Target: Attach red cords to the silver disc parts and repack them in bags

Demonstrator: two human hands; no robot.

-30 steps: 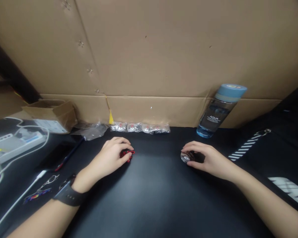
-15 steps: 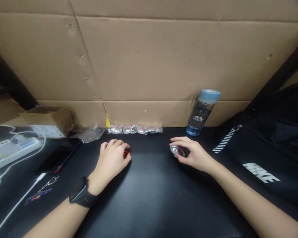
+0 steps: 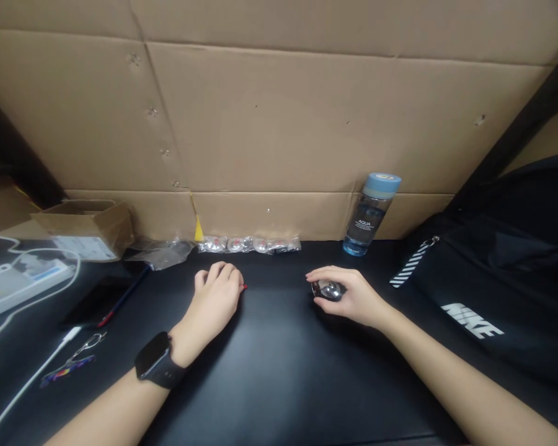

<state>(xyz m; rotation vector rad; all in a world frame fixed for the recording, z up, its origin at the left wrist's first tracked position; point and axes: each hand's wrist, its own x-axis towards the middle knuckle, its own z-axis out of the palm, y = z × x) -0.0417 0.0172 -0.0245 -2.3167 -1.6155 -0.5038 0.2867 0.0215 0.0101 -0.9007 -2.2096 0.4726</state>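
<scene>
Closed around a shiny metal piece (image 3: 330, 290), right hand's grip (image 3: 312, 289), bare black tabletop (image 3: 270, 365) alongside.

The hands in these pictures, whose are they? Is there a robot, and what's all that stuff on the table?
There's no robot here, just one person with two bare hands. Every picture comes from one camera worn on the person's head, looking forward and down, so you see nearly what they see.

The right hand holds a shiny round thing between thumb and fingers. The left hand covers something red. Only a tiny bit pokes out, so I can't tell what it is. That wrist wears a watch.

On the dark table, silvery packets lie in a row near the cardboard wall. To their left are a clear bag and a box. To their right is a bottle.
</scene>
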